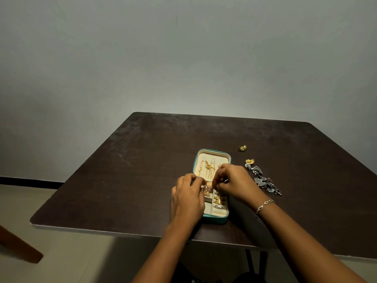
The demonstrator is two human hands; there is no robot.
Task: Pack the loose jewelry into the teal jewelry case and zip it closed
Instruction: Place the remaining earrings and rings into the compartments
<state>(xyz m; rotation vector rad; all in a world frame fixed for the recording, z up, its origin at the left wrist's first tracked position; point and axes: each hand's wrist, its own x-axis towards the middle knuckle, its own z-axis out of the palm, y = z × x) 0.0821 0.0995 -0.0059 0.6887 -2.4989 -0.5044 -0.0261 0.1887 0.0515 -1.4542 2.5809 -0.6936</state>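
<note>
The teal jewelry case point(216, 219) lies open on the dark table, its cream lining showing gold chains point(208, 170) in the far half and rings in the near slots. My left hand point(188, 201) and my right hand point(234, 179) meet over the case's middle, both pinching a rose-gold earring point(208, 189). Loose on the table to the right lie a silver-grey necklace point(264, 180), a small gold earring point(249, 161) and a gold-and-green stud point(242, 148).
The dark brown table point(142, 170) stands against a pale wall, its near edge running close below the case. A wooden furniture piece point(18, 248) sits on the floor at lower left. A silver bracelet point(264, 206) is on my right wrist.
</note>
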